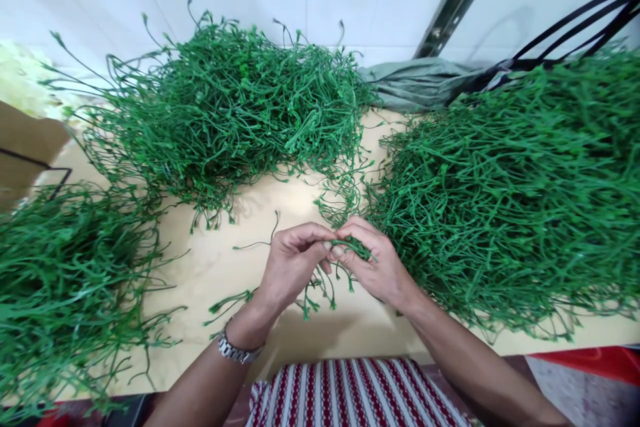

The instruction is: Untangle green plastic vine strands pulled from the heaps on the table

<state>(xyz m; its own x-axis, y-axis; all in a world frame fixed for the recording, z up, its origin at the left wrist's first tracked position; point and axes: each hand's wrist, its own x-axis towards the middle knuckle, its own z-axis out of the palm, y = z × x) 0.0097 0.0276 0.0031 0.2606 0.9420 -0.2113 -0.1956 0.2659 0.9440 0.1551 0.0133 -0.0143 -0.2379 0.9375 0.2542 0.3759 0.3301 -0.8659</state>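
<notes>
Both of my hands meet above the middle of a light wooden table [280,213]. My left hand [293,263], with a metal watch [235,349] on the wrist, pinches a small green plastic stem sprig [350,247]. My right hand [375,260] is closed on the same sprig, fingertips touching the left hand's. Thin branches of the sprig [320,293] hang below the hands.
Three big heaps of green plastic stems lie around: one at the back centre [230,107], one on the right [510,193], one on the left [65,280]. A cardboard box [25,147] stands far left. A grey-green bag [420,83] lies at the back. Striped cloth [350,393] covers my lap.
</notes>
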